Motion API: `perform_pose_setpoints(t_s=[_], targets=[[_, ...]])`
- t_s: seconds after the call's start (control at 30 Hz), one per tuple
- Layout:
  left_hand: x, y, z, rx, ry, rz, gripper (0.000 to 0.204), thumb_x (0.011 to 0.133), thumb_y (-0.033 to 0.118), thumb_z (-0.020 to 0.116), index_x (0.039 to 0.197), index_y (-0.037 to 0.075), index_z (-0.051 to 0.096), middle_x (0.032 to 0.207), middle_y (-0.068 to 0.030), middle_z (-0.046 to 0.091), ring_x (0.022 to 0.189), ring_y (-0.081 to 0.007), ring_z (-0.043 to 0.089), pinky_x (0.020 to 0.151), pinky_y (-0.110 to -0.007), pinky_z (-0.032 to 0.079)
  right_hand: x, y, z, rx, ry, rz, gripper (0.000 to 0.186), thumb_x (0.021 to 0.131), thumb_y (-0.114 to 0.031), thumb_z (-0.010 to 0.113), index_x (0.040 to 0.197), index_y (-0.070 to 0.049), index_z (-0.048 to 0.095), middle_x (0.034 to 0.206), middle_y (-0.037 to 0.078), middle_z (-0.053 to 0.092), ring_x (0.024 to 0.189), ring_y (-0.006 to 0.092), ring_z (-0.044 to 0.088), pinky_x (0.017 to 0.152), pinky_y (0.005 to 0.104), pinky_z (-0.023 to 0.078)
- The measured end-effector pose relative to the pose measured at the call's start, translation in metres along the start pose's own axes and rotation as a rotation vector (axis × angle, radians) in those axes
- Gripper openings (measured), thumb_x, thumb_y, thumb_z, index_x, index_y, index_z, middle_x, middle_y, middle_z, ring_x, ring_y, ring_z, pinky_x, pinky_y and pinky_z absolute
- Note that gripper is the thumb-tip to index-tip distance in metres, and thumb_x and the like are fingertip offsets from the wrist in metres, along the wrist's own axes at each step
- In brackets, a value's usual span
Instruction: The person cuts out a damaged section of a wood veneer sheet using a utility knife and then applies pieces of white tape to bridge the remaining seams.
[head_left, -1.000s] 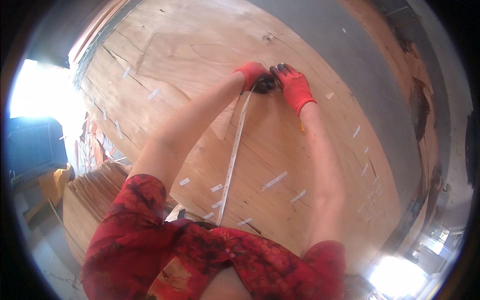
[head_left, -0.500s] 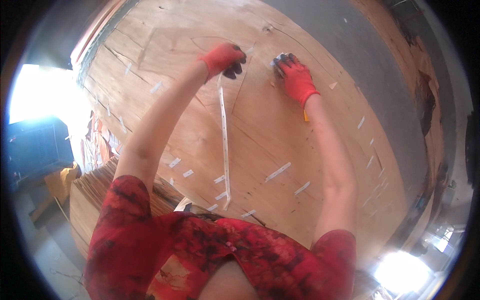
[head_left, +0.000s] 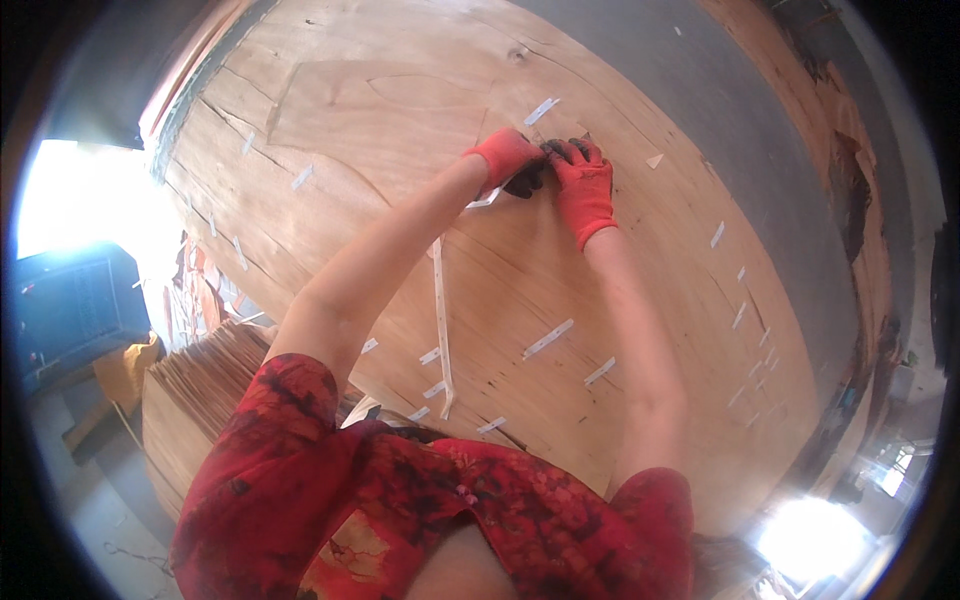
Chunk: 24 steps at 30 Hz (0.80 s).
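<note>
**White strip (head_left: 441, 310) lies below the left hand (head_left: 512, 160)**

From my remote seat, its long axis climbs from lower centre on the wood sheet (head_left: 500, 280) to the left forearm (head_left: 385, 240) (beyond that, I lose it). The right hand (head_left: 583, 185), upper centre, is farther off. Fingertips meet; I can't tell whether either hand pinches anything.

- Left hand (head_left: 512, 158): over veneer sheet (head_left: 500, 290), nine o'clock of right hand (head_left: 585, 188).
- Tape strip (head_left: 440, 305): on sheet, hands' seven o'clock.
- Veneer stack (head_left: 195, 395): beside sheet, hands' eight o'clock.
</note>
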<state>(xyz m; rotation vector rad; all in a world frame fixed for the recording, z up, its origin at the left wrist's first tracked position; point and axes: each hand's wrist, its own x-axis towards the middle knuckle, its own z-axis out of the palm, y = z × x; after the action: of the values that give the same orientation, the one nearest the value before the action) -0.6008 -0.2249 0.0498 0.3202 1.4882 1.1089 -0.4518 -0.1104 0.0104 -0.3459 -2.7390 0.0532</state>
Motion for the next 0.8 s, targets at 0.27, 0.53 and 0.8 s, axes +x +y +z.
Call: perform_pose_setpoints(t_s=[0.27,0.53,0.8], targets=[[-0.029,0.034,-0.06,0.628,0.237,0.137,0.024,0.09,0.02,0.06,0.096,-0.003,0.066,0.078,-0.0139,0.069,0.065,-0.0228,0.068,0.058,-0.036,0.058,-0.002,-0.007,0.0,-0.079,-0.078,0.032,0.027,0.089,-0.016,0.056,0.112,-0.018,0.07,0.129,0.0,0.063,0.124,0.0255,0.053,0.091,0.0491,0.042],[-0.028,0.013,-0.017,0.093,-0.036,0.103,0.023,0.091,0.022,0.063,0.099,0.0,0.066,0.079,-0.012,0.067,0.068,-0.0207,0.068,0.06,-0.036,0.061,-0.061,0.013,-0.029,-0.049,0.012,0.22,0.026,0.092,-0.017,0.058,0.114,-0.013,0.069,0.136,0.007,0.06,0.123,0.035,0.051,0.093,0.0506,0.043],[0.033,-0.006,0.111,0.016,-0.117,0.049,0.025,0.09,0.015,0.064,0.099,-0.008,0.065,0.082,-0.0192,0.07,0.067,-0.0283,0.072,0.057,-0.039,0.062,-0.129,0.059,-0.068,-0.122,0.016,0.548,0.042,0.087,-0.004,0.056,0.127,-0.012,0.064,0.139,0.008,0.057,0.125,0.0346,0.05,0.102,0.0485,0.042]])
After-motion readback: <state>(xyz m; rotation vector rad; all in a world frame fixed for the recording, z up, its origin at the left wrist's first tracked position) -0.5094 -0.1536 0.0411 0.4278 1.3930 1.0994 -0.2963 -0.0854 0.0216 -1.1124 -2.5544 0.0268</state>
